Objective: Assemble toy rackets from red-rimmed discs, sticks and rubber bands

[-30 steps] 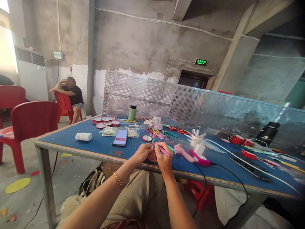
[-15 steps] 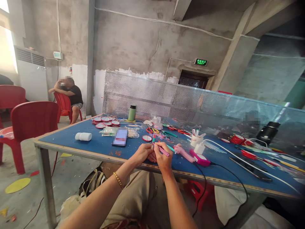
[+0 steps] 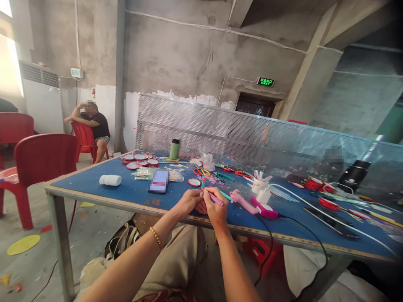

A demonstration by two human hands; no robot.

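Take the blue table (image 3: 94,184) as your landmark. Off its left end a red plastic chair (image 3: 44,161) stands, and beyond it a person sits on another red chair by the wall. On the table's left part lies a white bottle (image 3: 110,180); behind it a cluster of red-rimmed discs (image 3: 140,160), and a green flask (image 3: 174,149) stands upright near the mesh screen.

At the table's near edge, your left hand (image 3: 189,203) has its fingers closed around the lower end of a short red-and-green stick (image 3: 203,184) that points up. Touching it, your right hand (image 3: 216,207) is pinched shut on a thin pink stick (image 3: 215,199), slanting right and down above the tabletop. Both pieces look light, narrow and stiff, likely smooth and quick to twist between fingertips, so grip near the ends being joined.

Right of your hands on the table lie a pink glue gun (image 3: 242,200) with a black cord, a white cup (image 3: 258,183) of sticks, and farther right a black phone (image 3: 330,223).
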